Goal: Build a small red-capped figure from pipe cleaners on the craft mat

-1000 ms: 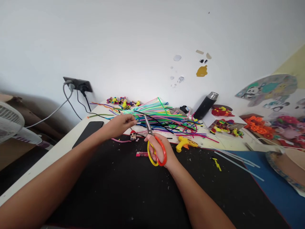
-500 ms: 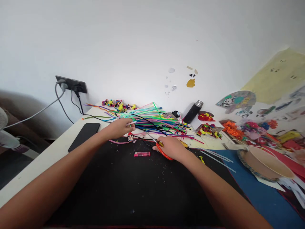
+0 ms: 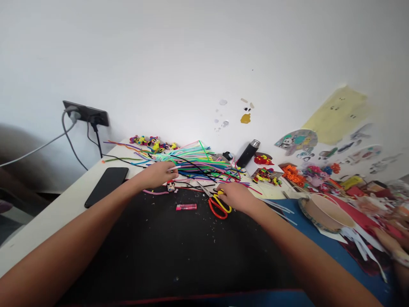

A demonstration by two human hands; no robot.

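My left hand (image 3: 159, 174) is closed in a pinch on a short thin white strip (image 3: 174, 168), at the near edge of a heap of pipe cleaners (image 3: 191, 160). The scissors (image 3: 217, 209), with one red and one yellow handle, lie on the black mat with their blades pointing away to the left. Right beside the handles, my right hand (image 3: 236, 196) has its fingers curled; something small and yellow shows at the fingertips, too small to name. A pink lighter (image 3: 186, 207) and a small figure head with a red top (image 3: 171, 186) lie between the hands.
A black phone (image 3: 107, 186) lies at left on the white table. At the back stand a dark flask (image 3: 248, 154) and several colourful figures (image 3: 268, 175). To the right are white sticks (image 3: 283, 213), a round basket (image 3: 329, 213) and another person's arm (image 3: 388, 241).
My right hand has let go of the scissors' red handle, and they now rest on the mat. My left hand still holds the white strip. The view has turned a little to the right.
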